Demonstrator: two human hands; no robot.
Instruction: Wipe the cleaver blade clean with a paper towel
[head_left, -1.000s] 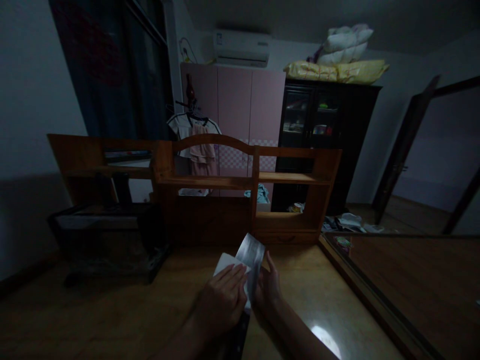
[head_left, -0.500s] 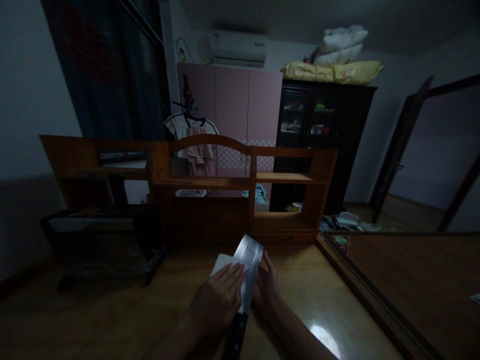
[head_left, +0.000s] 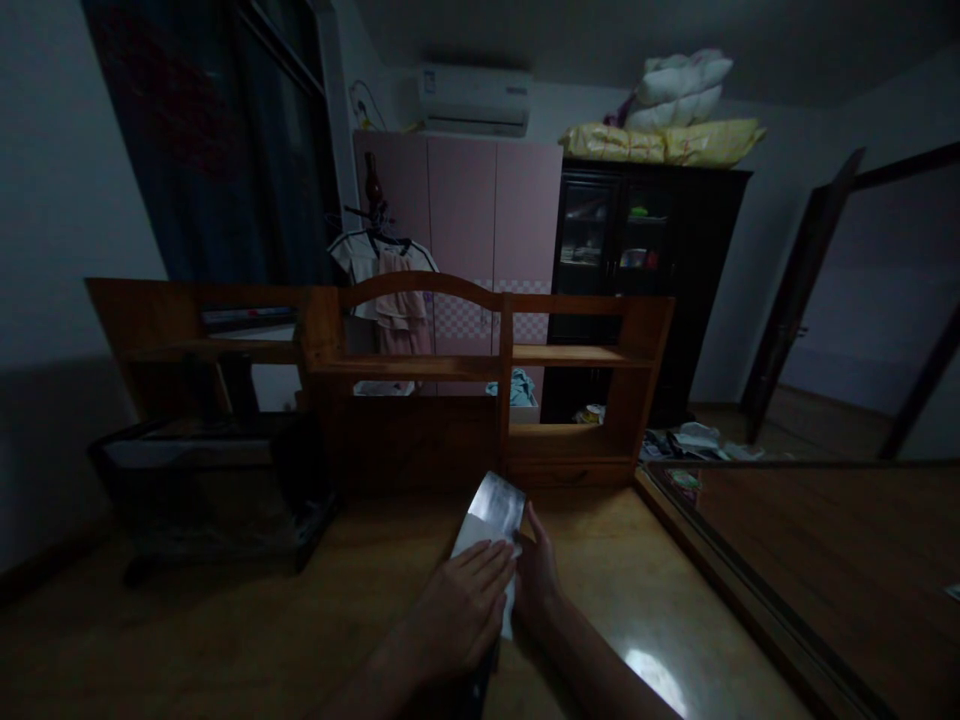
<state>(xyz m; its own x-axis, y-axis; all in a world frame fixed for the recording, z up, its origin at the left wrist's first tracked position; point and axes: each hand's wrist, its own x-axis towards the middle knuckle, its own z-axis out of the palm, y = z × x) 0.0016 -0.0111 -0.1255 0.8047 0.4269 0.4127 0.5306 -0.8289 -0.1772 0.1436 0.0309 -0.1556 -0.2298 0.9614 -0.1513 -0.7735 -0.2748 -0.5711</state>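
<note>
A broad shiny knife blade (head_left: pixel 498 497) points away from me over the wooden desk top (head_left: pixel 300 620). Its dark handle (head_left: pixel 480 688) pokes out beneath my left wrist. My left hand (head_left: pixel 463 608) lies on a white tissue (head_left: pixel 478 532) with the fingers together, pressing it onto the blade's near part. On the blade's right side, my right hand (head_left: pixel 537 580) is closed against the blade and steadies it, one finger reaching up along it.
A wooden shelf unit (head_left: pixel 420 370) stands along the desk's far edge, with a dark box (head_left: pixel 202 480) at its left. A framed wooden board (head_left: pixel 817 560) lies on the right. Behind are a pink wardrobe (head_left: pixel 465 220), a dark cabinet (head_left: pixel 645 260) and an open door (head_left: pixel 802 290).
My left hand has slid the tissue to the right and up the blade. The tissue no longer sticks out to the left. The blade has dropped a little lower.
</note>
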